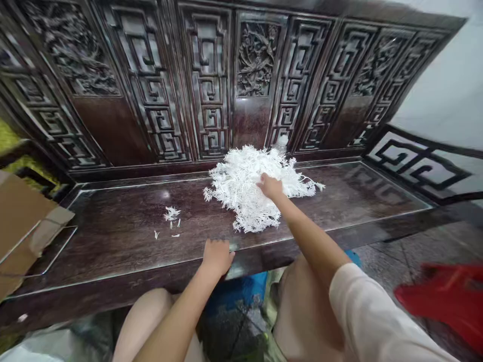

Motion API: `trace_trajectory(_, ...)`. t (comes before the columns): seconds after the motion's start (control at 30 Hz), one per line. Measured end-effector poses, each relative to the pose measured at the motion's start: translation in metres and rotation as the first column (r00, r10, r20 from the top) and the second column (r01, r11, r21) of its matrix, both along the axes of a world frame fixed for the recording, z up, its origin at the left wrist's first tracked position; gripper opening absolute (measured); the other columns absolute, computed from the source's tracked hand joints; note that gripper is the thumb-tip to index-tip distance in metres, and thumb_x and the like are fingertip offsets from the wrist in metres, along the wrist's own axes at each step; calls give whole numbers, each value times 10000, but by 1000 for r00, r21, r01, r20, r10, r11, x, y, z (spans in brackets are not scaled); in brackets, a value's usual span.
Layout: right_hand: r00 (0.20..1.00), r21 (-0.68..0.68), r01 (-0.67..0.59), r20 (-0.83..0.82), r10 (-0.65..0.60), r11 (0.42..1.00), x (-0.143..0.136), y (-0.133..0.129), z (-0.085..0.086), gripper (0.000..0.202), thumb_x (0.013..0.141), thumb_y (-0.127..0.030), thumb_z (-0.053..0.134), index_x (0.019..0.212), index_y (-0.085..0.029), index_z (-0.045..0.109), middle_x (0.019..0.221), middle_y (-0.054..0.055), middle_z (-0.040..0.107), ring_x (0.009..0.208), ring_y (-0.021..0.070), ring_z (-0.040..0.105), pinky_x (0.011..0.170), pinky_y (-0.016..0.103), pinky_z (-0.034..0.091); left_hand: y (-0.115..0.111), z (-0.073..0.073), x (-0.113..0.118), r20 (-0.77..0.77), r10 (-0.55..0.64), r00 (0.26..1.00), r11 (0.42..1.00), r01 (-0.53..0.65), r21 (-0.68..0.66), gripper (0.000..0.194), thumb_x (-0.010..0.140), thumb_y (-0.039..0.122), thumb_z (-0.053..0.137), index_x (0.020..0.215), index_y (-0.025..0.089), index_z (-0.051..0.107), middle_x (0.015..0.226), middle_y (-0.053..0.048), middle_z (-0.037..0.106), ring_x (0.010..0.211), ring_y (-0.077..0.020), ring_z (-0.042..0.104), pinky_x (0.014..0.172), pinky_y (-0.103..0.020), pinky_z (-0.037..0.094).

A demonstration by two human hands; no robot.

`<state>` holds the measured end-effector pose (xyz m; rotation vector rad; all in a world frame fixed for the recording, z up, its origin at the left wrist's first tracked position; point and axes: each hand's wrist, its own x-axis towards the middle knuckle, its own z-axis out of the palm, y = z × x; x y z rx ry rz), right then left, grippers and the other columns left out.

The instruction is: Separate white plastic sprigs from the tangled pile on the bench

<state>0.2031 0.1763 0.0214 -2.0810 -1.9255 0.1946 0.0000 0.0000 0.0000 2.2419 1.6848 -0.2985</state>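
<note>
Visibility limits, head view
The fingertips of the right hand (pixel 270 186) were concealed in the pile of white sprigs (pixel 241 186); any item between them could not be determined. Those of the left hand (pixel 218 257), at the front edge of the bench (pixel 113 216), were indistinct. The pile partly hid a pale object (pixel 282 141) behind it. The left frame edge cut off the cardboard (pixel 26 213); the right cut off a blurred red object (pixel 445 296). A blue object (pixel 251 287) below the bench was partly covered. Loose white scraps (pixel 171 213) were too small for detail.
</note>
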Motion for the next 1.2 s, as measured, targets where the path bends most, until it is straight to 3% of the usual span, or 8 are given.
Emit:
trace_trajectory(0.17,999,101,-38,-27,41,994,-7,-10,21,189,840,-358,358,919,-204,434,752,42,563,672,179,489,666,303,315,-3,0,0,23,-1,1000,1000,1,5,394,825,355,366,1004,90,596,998,-173,637,979,-317,558,871,-445,324)
trace_trajectory(0.23,972,233,-114,-176,157,966,-10,-22,31,177,832,-379,376,871,-211,420,670,1,498,607,148,439,603,266,302,-3,2,0,33,3,999,1000,-3,10,383,825,346,373,1005,91,594,996,-174,638,975,-315,559,873,-448,320)
trace_trajectory(0.4,867,535,-206,-288,406,819,-24,-60,58,176,817,-368,434,768,-203,395,688,-8,422,654,126,410,620,255,311,1,11,-1,96,15,995,993,-26,114,323,828,313,371,959,114,589,980,-151,639,955,-301,562,848,-440,333)
trace_trajectory(0.57,900,728,-158,-172,401,667,-39,-77,78,150,841,-333,418,771,-200,420,718,14,463,715,144,425,725,306,324,8,21,-4,281,54,958,949,-137,284,255,835,280,351,919,157,559,891,-88,640,858,-245,572,787,-392,356)
trace_trajectory(0.8,915,455,-371,31,402,809,-54,-92,41,71,801,-261,498,820,-193,491,945,89,525,897,212,445,759,331,348,12,28,-9,692,132,709,758,-522,391,291,816,261,399,1082,166,466,848,-54,605,825,-193,551,772,-328,383)
trace_trajectory(1.0,918,365,-384,52,393,848,-71,-98,16,43,823,-200,441,849,-190,474,1111,93,545,993,238,459,807,362,350,21,20,-13,782,253,569,821,-555,138,370,816,320,395,1155,182,451,945,-66,605,801,-168,564,754,-304,422)
trace_trajectory(1.1,930,478,-337,34,366,811,-77,-97,20,77,844,-224,397,844,-186,464,1220,101,492,1140,249,383,898,382,297,25,13,-15,717,296,631,904,-428,3,403,825,409,359,1132,190,502,1041,-87,596,916,-189,562,816,-308,410)
trace_trajectory(1.2,946,495,-247,-62,318,833,-75,-95,24,111,848,-268,386,821,-189,458,1031,102,577,1008,234,467,871,387,303,24,6,-13,558,264,787,959,-275,-65,508,805,515,339,1178,206,490,1169,-111,540,1095,-245,488,903,-346,359)
